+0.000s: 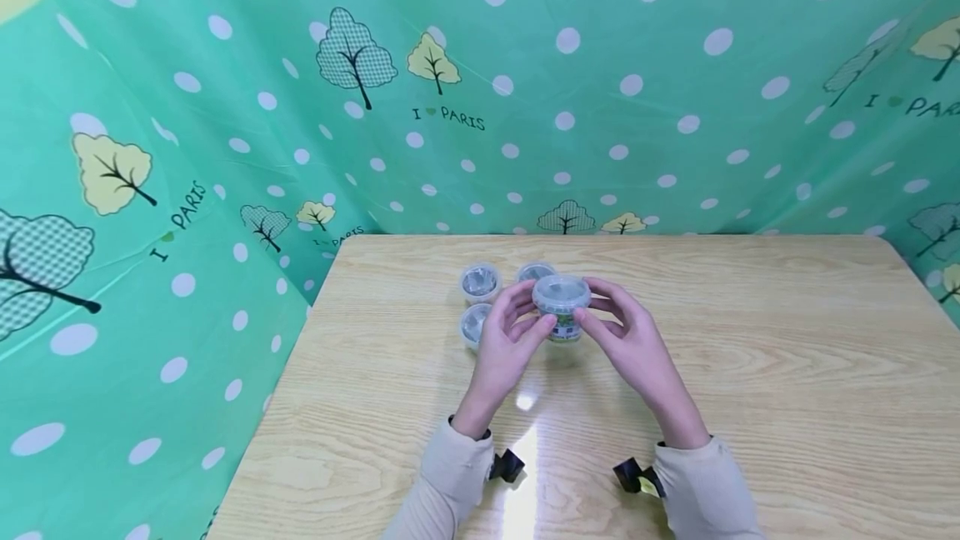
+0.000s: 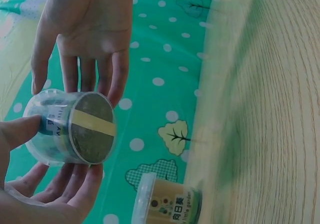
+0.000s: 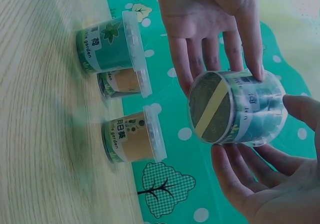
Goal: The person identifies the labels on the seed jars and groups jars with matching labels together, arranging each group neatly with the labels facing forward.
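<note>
Both hands hold a clear lidded plastic cup (image 1: 562,294) above the table. Its label is teal with "little garden" lettering, and in the wrist views its dark base (image 2: 93,134) carries a pale yellow strip. My left hand (image 1: 507,348) grips the cup's left side, thumb on the near face and fingers around behind. From the right, my right hand (image 1: 630,344) grips it the same way. Close behind and to the left stand similar lidded cups: a green-labelled one (image 3: 106,44), a brown-labelled one (image 3: 129,138) and another (image 3: 120,82) partly hidden by its neighbour.
A wood-grain table (image 1: 787,373) extends to both sides of the hands. Green polka-dot cloth (image 1: 600,107) printed with trees hangs along its back and left. Small black devices (image 1: 507,467) are strapped at both wrists.
</note>
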A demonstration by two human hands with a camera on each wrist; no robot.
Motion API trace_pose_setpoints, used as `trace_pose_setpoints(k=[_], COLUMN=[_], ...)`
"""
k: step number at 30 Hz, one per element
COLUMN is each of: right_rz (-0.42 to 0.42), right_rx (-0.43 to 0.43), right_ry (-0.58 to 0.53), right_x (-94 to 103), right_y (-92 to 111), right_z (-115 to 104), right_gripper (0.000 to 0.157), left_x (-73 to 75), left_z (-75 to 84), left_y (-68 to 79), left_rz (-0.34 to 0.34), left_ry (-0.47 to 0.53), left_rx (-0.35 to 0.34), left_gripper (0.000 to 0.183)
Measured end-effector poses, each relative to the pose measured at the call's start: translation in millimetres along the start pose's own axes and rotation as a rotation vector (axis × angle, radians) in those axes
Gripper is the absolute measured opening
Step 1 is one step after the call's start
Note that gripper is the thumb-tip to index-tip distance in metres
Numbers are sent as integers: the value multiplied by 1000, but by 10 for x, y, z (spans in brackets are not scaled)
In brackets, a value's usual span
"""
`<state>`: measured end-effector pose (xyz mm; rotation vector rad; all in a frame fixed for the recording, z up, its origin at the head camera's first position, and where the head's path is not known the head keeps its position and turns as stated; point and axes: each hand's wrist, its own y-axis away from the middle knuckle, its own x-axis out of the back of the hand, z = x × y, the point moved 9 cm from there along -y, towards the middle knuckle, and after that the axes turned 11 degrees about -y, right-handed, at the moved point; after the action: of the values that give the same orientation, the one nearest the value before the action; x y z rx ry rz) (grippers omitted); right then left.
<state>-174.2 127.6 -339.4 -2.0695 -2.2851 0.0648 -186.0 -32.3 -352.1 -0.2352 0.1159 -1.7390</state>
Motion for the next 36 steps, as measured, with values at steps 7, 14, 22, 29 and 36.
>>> trace_pose_setpoints(k=[7, 14, 22, 29, 36], right_rz=[11, 9, -19, -43, -61], right_rx=[-12, -3, -17, -63, -79], right_ry=[2, -12, -24, -52, -60], right_x=[-2, -33, -74, -88, -93], right_y=[-24, -60, -92, -116, -134], right_z=[58, 112, 176, 297, 378], right_gripper=[56, 56, 55, 58, 58], left_x=[51, 106, 132, 131, 99], left_z=[-32, -83, -154, -233, -300], left_y=[5, 33, 53, 80, 100], left_rz=[34, 55, 47, 44, 27], left_ry=[-25, -93, -107, -122, -123], left_rx=[-8, -2, 35, 89, 115], left_gripper=[55, 53, 55, 57, 61])
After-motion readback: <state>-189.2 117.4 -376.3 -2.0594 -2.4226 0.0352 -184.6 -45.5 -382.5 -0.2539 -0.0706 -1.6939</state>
